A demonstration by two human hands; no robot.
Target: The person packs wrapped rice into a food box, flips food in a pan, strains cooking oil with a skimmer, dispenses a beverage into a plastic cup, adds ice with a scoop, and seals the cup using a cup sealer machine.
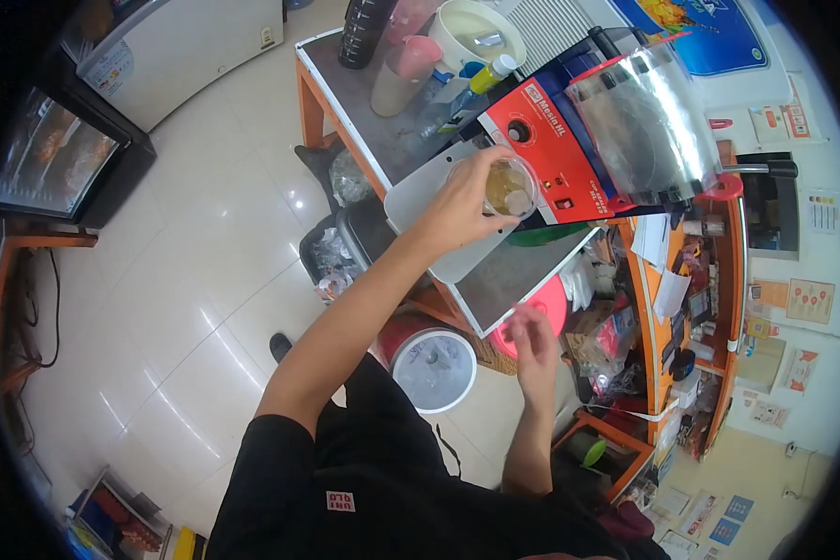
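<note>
My left hand (467, 203) is closed around a clear plastic cup (511, 191) holding a yellowish-brown drink with what look like ice pieces. The cup is at the front of a red and dark blue cup sealer machine (555, 154), over its light grey tray (420, 201). Whether the cup touches the machine I cannot tell. A roll of clear film (649, 121) is mounted on the machine. My right hand (534, 347) hangs in the air below the table's near corner, fingers loosely bent and apart, slightly blurred, with nothing visible in it.
On the table (383, 140) stand a white bucket (457, 23), a clear jug (401, 89), a yellow-labelled bottle (485, 79) and a dark shaker (359, 37). Below are a bin (331, 252), a white-rimmed bucket (432, 371) and a pink lid (543, 303). Orange shelving (658, 317) stands right.
</note>
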